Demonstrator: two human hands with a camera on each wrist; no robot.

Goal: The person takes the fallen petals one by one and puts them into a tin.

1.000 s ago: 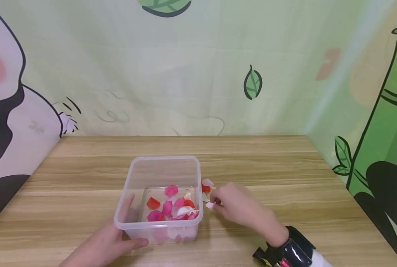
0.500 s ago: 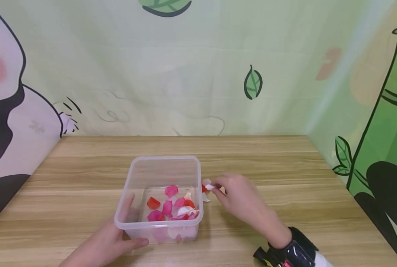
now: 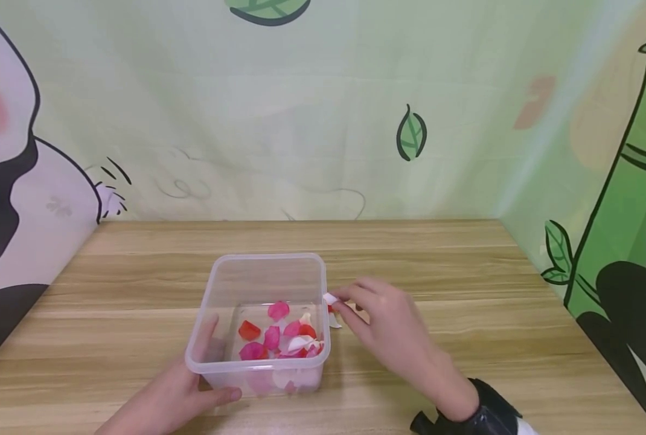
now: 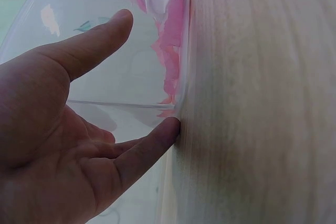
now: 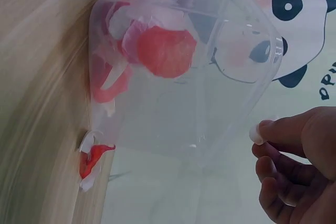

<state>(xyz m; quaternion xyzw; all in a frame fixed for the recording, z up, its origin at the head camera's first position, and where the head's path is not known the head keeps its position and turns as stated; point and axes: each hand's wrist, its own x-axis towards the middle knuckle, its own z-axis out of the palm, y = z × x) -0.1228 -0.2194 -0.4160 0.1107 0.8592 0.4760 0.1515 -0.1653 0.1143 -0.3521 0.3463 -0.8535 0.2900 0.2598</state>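
Note:
A clear plastic box (image 3: pixel 258 365) without a lid stands on the table, with pink, red and white flower petals (image 3: pixel 271 338) on its floor, mostly toward the right. My left hand (image 3: pixel 179 386) rests against the box's near left corner, thumb along the front and fingers at the left side, fairly straight in the left wrist view. Between thumb and index finger, my right hand (image 3: pixel 390 320) pinches a white petal (image 5: pixel 256 134), raised beside the box's right wall. A few red and white petals (image 5: pixel 94 160) lie on the table just outside that wall, partly hidden in the head view.
The wood-grain table (image 3: pixel 464 266) reaches back to a green cloth backdrop (image 3: pixel 323 121) printed with pandas, leaves and bamboo. A black strap with a device (image 3: pixel 483 408) sits on the right wrist.
My right hand has lifted the white petal off the table and carried it up and left, close to the box's right rim. The left hand and box have stayed put.

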